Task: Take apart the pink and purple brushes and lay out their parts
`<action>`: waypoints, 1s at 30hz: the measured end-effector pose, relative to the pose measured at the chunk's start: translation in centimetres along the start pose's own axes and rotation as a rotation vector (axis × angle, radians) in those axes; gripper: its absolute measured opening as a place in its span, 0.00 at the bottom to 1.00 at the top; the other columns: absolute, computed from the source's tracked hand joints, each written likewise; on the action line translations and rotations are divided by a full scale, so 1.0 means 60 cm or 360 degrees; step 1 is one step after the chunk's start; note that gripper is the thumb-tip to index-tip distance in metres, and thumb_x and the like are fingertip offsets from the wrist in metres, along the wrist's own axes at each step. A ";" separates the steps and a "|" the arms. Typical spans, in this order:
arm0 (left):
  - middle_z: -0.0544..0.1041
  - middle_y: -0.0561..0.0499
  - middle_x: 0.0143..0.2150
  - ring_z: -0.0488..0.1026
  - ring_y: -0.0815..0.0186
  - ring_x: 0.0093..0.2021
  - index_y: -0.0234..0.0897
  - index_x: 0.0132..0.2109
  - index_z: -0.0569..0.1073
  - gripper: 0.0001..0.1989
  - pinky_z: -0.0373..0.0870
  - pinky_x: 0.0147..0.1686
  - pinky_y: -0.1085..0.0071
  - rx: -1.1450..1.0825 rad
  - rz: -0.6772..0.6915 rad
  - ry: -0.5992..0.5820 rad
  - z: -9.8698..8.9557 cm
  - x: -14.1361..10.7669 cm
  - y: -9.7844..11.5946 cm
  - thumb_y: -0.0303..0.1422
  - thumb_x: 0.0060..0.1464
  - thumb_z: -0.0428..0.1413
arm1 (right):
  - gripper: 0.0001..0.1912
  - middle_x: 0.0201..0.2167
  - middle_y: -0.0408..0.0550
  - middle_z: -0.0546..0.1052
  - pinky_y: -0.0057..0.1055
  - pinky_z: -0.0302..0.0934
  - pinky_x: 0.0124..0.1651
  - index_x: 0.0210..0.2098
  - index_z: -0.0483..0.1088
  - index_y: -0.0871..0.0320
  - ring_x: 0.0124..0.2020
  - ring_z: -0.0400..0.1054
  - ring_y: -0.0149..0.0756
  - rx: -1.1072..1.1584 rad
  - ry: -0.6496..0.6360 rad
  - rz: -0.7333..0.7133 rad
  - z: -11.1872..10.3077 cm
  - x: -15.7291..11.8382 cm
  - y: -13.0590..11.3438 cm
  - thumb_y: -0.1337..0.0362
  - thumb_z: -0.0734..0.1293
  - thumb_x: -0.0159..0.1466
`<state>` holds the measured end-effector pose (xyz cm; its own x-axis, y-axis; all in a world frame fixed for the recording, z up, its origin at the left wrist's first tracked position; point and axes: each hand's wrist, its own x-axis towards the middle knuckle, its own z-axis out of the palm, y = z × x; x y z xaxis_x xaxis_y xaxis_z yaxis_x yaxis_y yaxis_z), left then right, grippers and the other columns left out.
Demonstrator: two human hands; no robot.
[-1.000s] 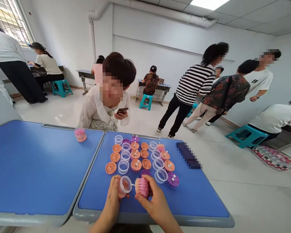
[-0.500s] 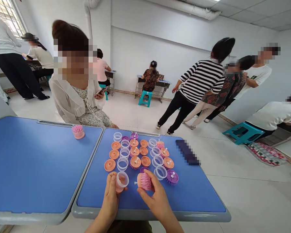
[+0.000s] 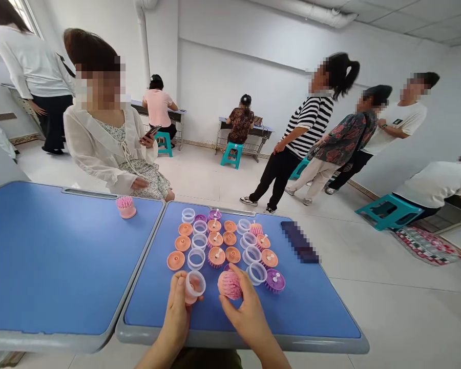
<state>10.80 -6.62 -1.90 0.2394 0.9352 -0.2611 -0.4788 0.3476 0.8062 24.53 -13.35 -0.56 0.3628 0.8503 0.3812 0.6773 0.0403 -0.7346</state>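
Near the front edge, my left hand (image 3: 175, 307) is wrapped round a clear plastic cup (image 3: 196, 290) with a peach-coloured bottom, its open rim facing up and right. To its right, my right hand (image 3: 249, 313) grips a round brush head (image 3: 229, 285) between thumb and fingers, pink bristles towards me. The two parts are apart. Behind them lie rows of orange caps (image 3: 175, 260), clear rings (image 3: 196, 259) and orange brush heads (image 3: 216, 256) with white pins standing up. A purple brush head (image 3: 275, 280) lies to the right; another purple piece is partly hidden behind my right hand.
On the left blue table (image 3: 61, 266) stands a complete-looking pink brush (image 3: 126, 207). A dark blurred flat object (image 3: 300, 242) lies at the right edge of my table (image 3: 299, 312). A seated person (image 3: 107, 128) with a phone faces me; several others stand or sit behind.
The brush head in my right hand has turned, so its white pin no longer shows and the bristles face me more. My left hand keeps its hold on the cup.
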 end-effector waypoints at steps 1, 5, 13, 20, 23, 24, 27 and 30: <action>0.68 0.56 0.28 0.65 0.70 0.27 0.39 0.37 0.65 0.20 0.67 0.28 0.73 0.0000 0.0000 0.0003 0.001 -0.001 0.001 0.51 0.46 0.54 | 0.29 0.47 0.50 0.70 0.36 0.62 0.51 0.55 0.60 0.54 0.49 0.65 0.40 0.0007 -0.0008 0.0000 -0.001 0.001 -0.003 0.69 0.64 0.53; 0.68 0.55 0.28 0.64 0.69 0.27 0.39 0.36 0.65 0.20 0.67 0.28 0.73 0.0013 -0.0003 -0.0009 0.003 -0.002 0.005 0.51 0.46 0.54 | 0.24 0.39 0.46 0.71 0.31 0.64 0.44 0.51 0.64 0.53 0.40 0.68 0.36 0.0059 -0.0053 -0.0069 -0.008 0.007 -0.016 0.65 0.66 0.55; 0.67 0.55 0.29 0.64 0.69 0.26 0.38 0.35 0.66 0.20 0.67 0.27 0.72 -0.0063 0.0038 0.0066 0.004 0.000 0.003 0.51 0.46 0.54 | 0.19 0.32 0.42 0.71 0.28 0.65 0.38 0.45 0.65 0.54 0.32 0.68 0.32 0.0121 -0.0135 0.0032 -0.012 0.007 -0.026 0.69 0.65 0.53; 0.67 0.54 0.31 0.65 0.67 0.31 0.39 0.36 0.66 0.20 0.69 0.27 0.73 -0.0135 0.0023 0.0107 0.000 0.002 -0.001 0.51 0.45 0.55 | 0.12 0.36 0.45 0.73 0.31 0.63 0.42 0.38 0.68 0.53 0.38 0.68 0.36 0.0068 -0.0129 -0.0136 -0.008 0.013 -0.026 0.69 0.65 0.53; 0.68 0.54 0.32 0.65 0.67 0.32 0.39 0.37 0.67 0.20 0.69 0.27 0.73 -0.0164 0.0014 0.0135 0.000 0.003 0.000 0.50 0.45 0.55 | 0.07 0.36 0.46 0.75 0.37 0.61 0.44 0.33 0.67 0.54 0.41 0.66 0.40 -0.0153 0.0005 -0.0213 -0.001 0.013 -0.022 0.67 0.67 0.54; 0.68 0.54 0.32 0.66 0.67 0.32 0.39 0.37 0.67 0.20 0.70 0.27 0.73 -0.0169 0.0014 0.0142 0.000 0.003 0.001 0.50 0.45 0.56 | 0.07 0.37 0.46 0.75 0.39 0.60 0.44 0.32 0.67 0.54 0.42 0.65 0.42 -0.0264 0.0041 -0.0234 0.003 0.012 -0.020 0.65 0.68 0.53; 0.68 0.53 0.32 0.66 0.67 0.32 0.37 0.37 0.68 0.21 0.70 0.27 0.72 -0.0176 0.0018 0.0161 0.001 0.004 0.003 0.50 0.44 0.56 | 0.09 0.40 0.47 0.76 0.43 0.58 0.43 0.33 0.70 0.53 0.41 0.63 0.46 -0.0599 0.0057 -0.0294 0.016 0.011 -0.012 0.61 0.70 0.53; 0.69 0.53 0.31 0.67 0.67 0.31 0.38 0.37 0.68 0.21 0.70 0.27 0.72 -0.0162 0.0016 0.0179 0.002 0.005 0.003 0.50 0.44 0.56 | 0.06 0.44 0.47 0.75 0.43 0.58 0.40 0.32 0.72 0.53 0.38 0.62 0.45 -0.0763 -0.0024 -0.0353 0.027 0.014 -0.008 0.61 0.70 0.55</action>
<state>10.87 -6.31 -1.75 0.1411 0.9383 -0.3156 -0.5651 0.3381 0.7525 23.48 -11.79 -0.82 0.1708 0.8563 0.4875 0.9547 -0.0216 -0.2967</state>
